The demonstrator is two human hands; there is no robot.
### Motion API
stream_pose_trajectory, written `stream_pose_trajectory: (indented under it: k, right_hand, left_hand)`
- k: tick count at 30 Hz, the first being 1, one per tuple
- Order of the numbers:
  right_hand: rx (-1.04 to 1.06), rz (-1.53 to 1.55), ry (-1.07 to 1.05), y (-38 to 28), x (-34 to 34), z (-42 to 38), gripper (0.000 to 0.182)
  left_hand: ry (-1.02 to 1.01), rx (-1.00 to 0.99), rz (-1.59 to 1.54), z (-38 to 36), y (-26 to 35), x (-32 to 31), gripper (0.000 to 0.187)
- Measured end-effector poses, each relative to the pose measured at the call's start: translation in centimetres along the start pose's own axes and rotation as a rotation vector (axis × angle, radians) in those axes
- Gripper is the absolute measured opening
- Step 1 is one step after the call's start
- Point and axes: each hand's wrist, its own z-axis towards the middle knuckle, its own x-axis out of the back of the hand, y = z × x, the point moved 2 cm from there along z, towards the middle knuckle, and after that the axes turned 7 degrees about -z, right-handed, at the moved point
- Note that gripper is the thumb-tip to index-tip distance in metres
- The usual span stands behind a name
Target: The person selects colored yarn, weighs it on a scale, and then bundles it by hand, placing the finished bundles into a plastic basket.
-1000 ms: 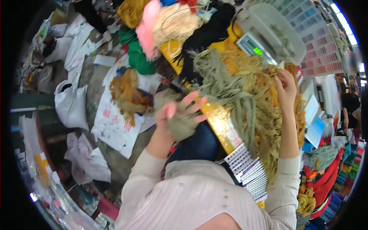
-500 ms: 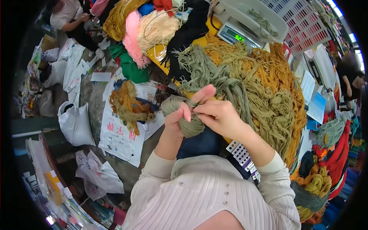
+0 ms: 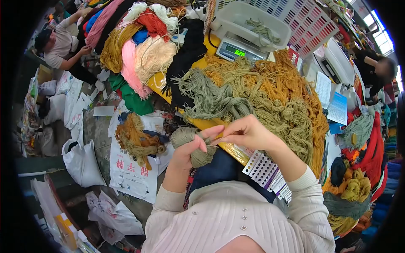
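My left hand (image 3: 188, 151) is wrapped round a ball of grey-green yarn (image 3: 182, 135) in front of my waist. Close to it, my right hand (image 3: 248, 132) has thumb and fingers pinched on a thin strand of yarn that runs to the ball. The fingertips of both hands nearly meet, so the exact grip on the strand is partly hidden. Beyond my hands lies a loose heap of grey-green yarn (image 3: 211, 95) on the yellow table edge (image 3: 198, 123), beside olive yarn (image 3: 291, 114) and golden-orange yarn (image 3: 314, 126).
A digital scale (image 3: 241, 52) carries a white tray (image 3: 230, 19) with some green yarn. Pink skeins (image 3: 130, 69) and cream skeins (image 3: 154, 61) lie at the back left. A punched card (image 3: 261, 168) is by my right forearm. White sacks (image 3: 84, 162) stand on the floor. Two other people are farther off.
My view has shifted, bringing more of the back into sight. My left index finger, raised before, is now lowered toward the strand. The scale's displayed digits differ.
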Motion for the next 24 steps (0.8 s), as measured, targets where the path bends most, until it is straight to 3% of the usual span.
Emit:
stream_pose_trajectory:
  k: [3, 6, 9, 12, 16, 18, 21, 24]
  right_hand:
    - [0.043, -0.142, 0.0, 0.4, 0.5, -0.3, 0.006]
    - [0.086, -0.174, 0.017, 0.9, 0.4, -0.7, 0.005]
    - [0.141, -0.115, 0.006, 2.1, -1.9, -1.9, 0.004]
    - [0.196, -0.311, -0.383, 3.1, -5.2, -3.3, 0.01]
    - [0.153, -0.311, -0.142, 1.8, -4.2, -3.0, 0.02]
    - [0.159, -0.317, 0.137, 1.6, -3.0, -2.3, 0.017]
    - [0.06, -0.185, 0.319, -0.5, -0.9, -1.8, 0.012]
    - [-0.14, 0.158, 0.403, -0.9, -1.4, -0.7, 0.008]
  left_hand:
    - [0.038, 0.066, 0.109, -0.6, 0.4, 0.2, 0.029]
    - [0.095, -0.109, -0.038, -1.2, 1.0, 1.7, 0.028]
    - [0.065, -0.36, -0.414, -0.7, 1.7, 2.5, 0.028]
    - [0.083, -0.358, -0.378, 0.8, 1.7, 1.5, 0.028]
    - [0.065, -0.24, -0.223, 2.2, 0.1, 0.7, 0.034]
    - [0.029, -0.2, -0.155, 2.7, -0.1, -0.1, 0.041]
    - [0.007, -0.16, -0.114, 3.0, -0.8, -0.8, 0.054]
    - [-0.024, -0.071, -0.116, 3.2, -1.0, -1.7, 0.063]
